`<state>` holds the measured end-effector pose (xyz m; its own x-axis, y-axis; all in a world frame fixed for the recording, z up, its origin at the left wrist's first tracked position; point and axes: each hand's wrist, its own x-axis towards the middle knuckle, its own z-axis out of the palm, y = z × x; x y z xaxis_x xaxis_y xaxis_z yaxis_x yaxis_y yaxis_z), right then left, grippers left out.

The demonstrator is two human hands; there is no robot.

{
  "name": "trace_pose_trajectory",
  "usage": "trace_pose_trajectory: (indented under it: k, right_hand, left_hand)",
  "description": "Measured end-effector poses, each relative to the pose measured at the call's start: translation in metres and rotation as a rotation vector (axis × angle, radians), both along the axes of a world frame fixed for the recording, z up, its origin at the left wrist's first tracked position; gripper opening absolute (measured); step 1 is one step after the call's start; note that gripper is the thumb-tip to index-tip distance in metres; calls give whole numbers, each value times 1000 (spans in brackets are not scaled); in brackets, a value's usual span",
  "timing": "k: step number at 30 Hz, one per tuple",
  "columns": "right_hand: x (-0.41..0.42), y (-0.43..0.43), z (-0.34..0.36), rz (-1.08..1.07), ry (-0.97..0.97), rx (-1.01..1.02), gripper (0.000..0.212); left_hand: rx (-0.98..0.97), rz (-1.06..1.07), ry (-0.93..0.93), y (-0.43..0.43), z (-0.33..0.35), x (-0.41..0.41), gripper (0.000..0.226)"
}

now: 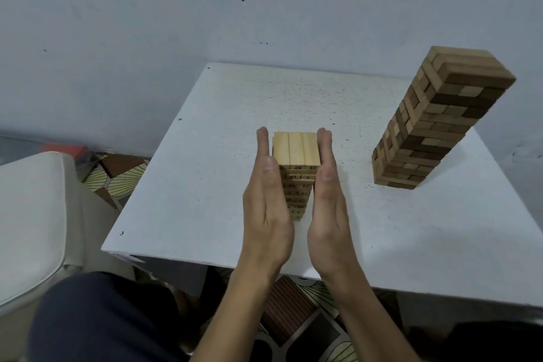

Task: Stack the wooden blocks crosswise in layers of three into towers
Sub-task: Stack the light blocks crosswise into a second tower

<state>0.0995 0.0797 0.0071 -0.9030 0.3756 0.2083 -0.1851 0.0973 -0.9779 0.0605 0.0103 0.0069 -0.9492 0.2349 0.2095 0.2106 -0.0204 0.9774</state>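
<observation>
Soft, cool, even light, bright across the white table [235,115]. Only faint, diffuse shadows there. Slightly soft focus all over. Strong wide-angle bending toward the edges, tilting the dark tower [435,118] outward.

White table [205,162], cream seat [29,215], patterned floor [123,170]

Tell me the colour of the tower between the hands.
Tower: pale yellow wood, dark numbers on its side; head view.

White table [205,141], top speckled with small dark marks. Pale block tower [296,150] stands on it, between left hand [266,206] and right hand [329,206]. Taller brown tower [435,126] stands well right of right hand, near table's far right corner.
</observation>
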Motion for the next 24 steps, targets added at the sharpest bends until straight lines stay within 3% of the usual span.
trace_pose_trajectory:
  k: [24]
  right_hand:
    - [0, -5, -8, 23, 14, -62, 71]
  left_hand:
    - [48, -13, 6, 3, -9, -3, 64]
